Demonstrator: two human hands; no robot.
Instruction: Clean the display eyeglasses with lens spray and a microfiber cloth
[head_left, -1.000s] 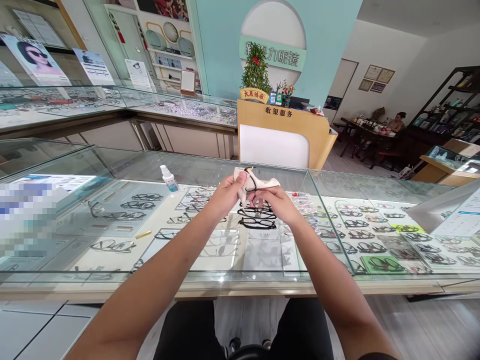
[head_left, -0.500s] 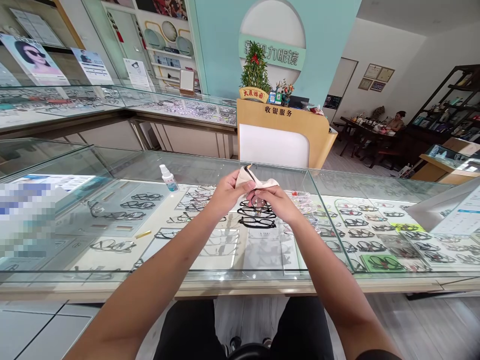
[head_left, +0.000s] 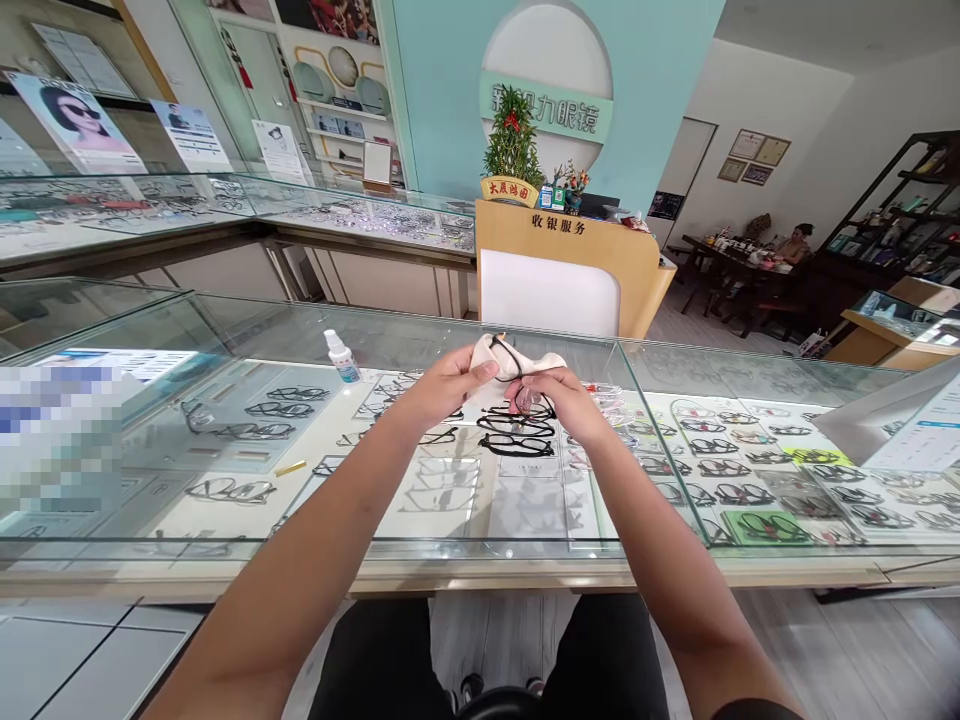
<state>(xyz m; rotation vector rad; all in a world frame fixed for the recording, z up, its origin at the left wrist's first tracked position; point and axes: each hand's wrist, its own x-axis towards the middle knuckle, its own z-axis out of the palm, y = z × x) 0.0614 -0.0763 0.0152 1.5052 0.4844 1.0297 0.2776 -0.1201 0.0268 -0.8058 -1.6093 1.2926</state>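
Observation:
My left hand (head_left: 459, 380) pinches a pale cleaning cloth (head_left: 484, 352) with its thumb on top. Dark-framed eyeglasses (head_left: 508, 357) stand tilted against the cloth between my hands, above the glass counter. My right hand (head_left: 564, 392) grips the eyeglasses near a lens, fingers closed, and the cloth drapes over behind it. A clear lens shows just under the right fingertips. Part of the frame is hidden by the fingers and cloth. Below my hands, a column of black eyeglasses (head_left: 516, 444) lies inside the display case.
The glass display case (head_left: 420, 585) spans the front, with many frames inside. A white spray bottle (head_left: 343, 358) stands on it at left. A leaning sign (head_left: 919, 425) is at right. Beyond are a wooden cashier desk (head_left: 551, 222) and, far right, a seated person (head_left: 796, 243).
The cloth has opened out to the right, and more of the dark eyeglasses frame now shows between my hands. Both hands have shifted only slightly.

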